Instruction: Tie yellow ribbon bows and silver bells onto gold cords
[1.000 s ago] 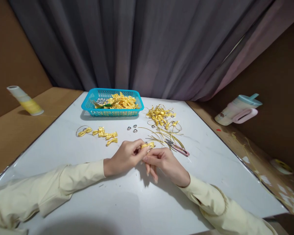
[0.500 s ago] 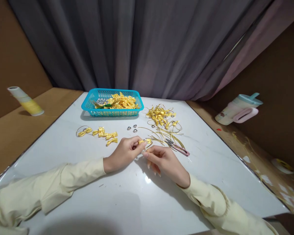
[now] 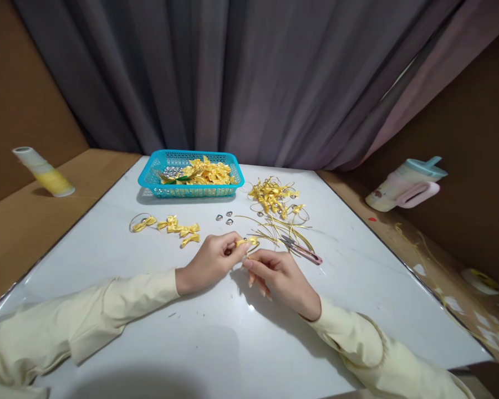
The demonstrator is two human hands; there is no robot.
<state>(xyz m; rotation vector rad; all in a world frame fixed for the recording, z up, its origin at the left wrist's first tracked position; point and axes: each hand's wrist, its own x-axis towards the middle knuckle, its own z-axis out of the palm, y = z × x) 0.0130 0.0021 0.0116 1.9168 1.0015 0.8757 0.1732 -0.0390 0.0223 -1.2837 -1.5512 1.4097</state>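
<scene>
Between thumb and fingers, my left hand [image 3: 216,259] pinches a small yellow ribbon bow [image 3: 253,241], a silver piece showing at its middle. My right hand [image 3: 276,274] is just right of it, thumb and forefinger pinched at the bow's lower side on what looks like a thin gold cord end, mostly hidden by the fingertips. Beyond my hands lie several silver heart-shaped pieces [image 3: 219,218]. Cut gold cords [image 3: 270,227] and pink-handled thread snips [image 3: 303,250] lie past my right hand. More yellow bows [image 3: 190,239] rest beyond my left wrist, one with a cord loop.
A blue basket [image 3: 197,193] at the back holds yellow bows and silver pieces. Right of it is a heap of corded bows [image 3: 270,194]. A thread cone [image 3: 45,173] stands at far left, a lidded cup [image 3: 401,185] at right. Grey curtains [image 3: 249,83] hang behind the white table [image 3: 183,354].
Both hands stay close together around the bow. My right hand has shifted very slightly down and left; the things on the table have not moved.
</scene>
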